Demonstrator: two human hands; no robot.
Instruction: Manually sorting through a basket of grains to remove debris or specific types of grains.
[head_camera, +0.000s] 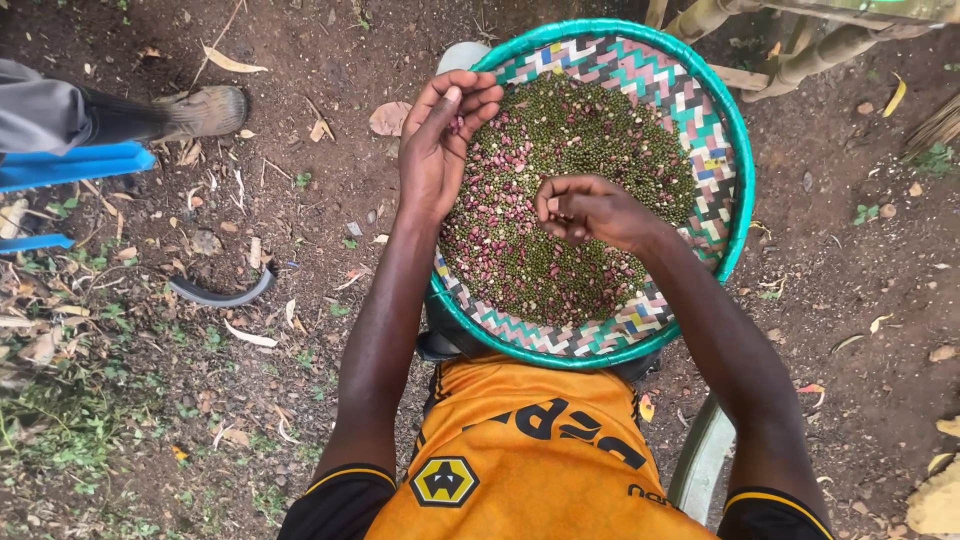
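resting on knees, round woven tray (735, 150) of mixed beans (560, 160) under cupped hands (445, 140)

The round woven tray (700, 110) has a teal rim and a zigzag weave of teal, pink, white and yellow, holding green and reddish-purple speckled beans (540, 190), above an orange shirt (520, 450) with black lettering.

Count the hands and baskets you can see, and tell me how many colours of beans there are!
Hands: 2, the left hand cupped holding a few beans, the right hand pinching over the pile
Baskets: 1, a round woven basket with a green rim
Bean colours: 2, green beans and reddish beans, mixed
Total: 5
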